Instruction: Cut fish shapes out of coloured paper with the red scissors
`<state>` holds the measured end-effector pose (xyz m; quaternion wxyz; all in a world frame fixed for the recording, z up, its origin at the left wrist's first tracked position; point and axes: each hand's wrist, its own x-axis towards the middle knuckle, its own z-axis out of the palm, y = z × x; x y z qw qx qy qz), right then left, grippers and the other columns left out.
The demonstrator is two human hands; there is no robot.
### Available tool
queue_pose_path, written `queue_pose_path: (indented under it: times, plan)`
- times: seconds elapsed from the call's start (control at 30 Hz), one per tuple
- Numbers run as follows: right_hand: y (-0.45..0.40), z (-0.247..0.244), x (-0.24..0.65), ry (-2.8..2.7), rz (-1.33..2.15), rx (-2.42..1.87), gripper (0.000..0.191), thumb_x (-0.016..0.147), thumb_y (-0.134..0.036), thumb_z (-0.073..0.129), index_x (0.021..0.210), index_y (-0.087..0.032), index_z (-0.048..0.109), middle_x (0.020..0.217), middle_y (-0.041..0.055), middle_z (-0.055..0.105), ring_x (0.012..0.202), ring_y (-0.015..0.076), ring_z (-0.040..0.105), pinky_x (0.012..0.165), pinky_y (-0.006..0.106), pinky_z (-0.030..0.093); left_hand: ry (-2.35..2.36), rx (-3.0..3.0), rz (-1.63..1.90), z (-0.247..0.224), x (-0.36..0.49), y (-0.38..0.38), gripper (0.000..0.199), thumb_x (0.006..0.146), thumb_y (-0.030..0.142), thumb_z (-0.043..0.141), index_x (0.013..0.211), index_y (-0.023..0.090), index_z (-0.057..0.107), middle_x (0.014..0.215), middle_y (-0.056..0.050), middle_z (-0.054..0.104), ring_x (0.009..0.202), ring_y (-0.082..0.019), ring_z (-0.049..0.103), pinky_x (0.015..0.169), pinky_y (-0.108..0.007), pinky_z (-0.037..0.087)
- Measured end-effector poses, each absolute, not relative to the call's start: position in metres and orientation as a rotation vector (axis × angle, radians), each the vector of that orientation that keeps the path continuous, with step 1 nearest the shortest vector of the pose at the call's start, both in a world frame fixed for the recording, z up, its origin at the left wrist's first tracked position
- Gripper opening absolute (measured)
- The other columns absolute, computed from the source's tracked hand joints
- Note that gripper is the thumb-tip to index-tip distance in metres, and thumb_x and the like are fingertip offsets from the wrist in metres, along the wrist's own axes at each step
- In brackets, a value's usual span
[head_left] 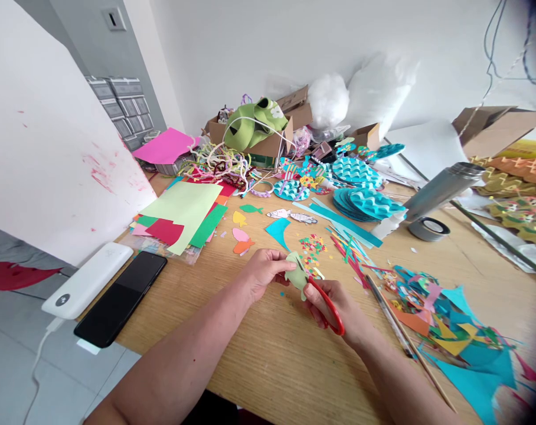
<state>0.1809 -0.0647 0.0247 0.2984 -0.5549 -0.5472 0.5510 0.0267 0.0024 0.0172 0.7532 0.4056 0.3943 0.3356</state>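
My left hand point(269, 273) pinches a small piece of pale green paper point(296, 273) between thumb and fingers, above the wooden table. Closed round the red handles of a pair of scissors point(332, 307), my right hand point(325, 301) holds them against the lower right edge of that paper. The blades are mostly hidden by the paper and fingers. Just beyond lie paper fish cut-outs: a green fish point(251, 208), a yellow fish point(239, 218), a pink fish point(240, 235) and an orange fish point(244, 246). A pile of tiny confetti bits point(312, 248) sits behind my hands.
Coloured paper sheets point(183, 200) are stacked at left, near a black phone point(121, 298) and a white power bank point(88, 280). Paper scraps point(454, 324), a thin stick point(409, 339) and a steel flask point(445, 192) lie at right. Blue wavy discs point(360, 203) and boxes stand behind.
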Motion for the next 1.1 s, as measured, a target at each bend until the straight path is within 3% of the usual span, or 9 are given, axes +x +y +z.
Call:
queue_pose_path:
  times: [0.47,1.1]
  plan:
    - [-0.0648,0.0197,0.1839,-1.446,1.482,-1.466,0.051,0.071,-0.064,0.063,0.055,-0.019,0.044,0.041,-0.0053,0.043,0.034,0.0075,0.040,0.036,0.020,0.027,0.878,0.893,0.729,0.0195,0.0259,0.0019,0.023,0.053,0.029,0.074,0.059,0.012,0.060,0.056,0.001,0.057,0.049,-0.007,0.049,0.054,-0.023,0.040]
    - [-0.0635,0.0196,0.1839,-1.452,1.501,-1.481,0.053,0.070,-0.068,0.060,0.056,-0.019,0.045,0.040,-0.0052,0.044,0.033,0.0069,0.039,0.035,0.019,0.027,0.867,0.918,0.697,0.0194,0.0252,0.0020,0.024,0.053,0.029,0.074,0.065,0.010,0.065,0.059,-0.001,0.059,0.051,-0.008,0.049,0.054,-0.023,0.040]
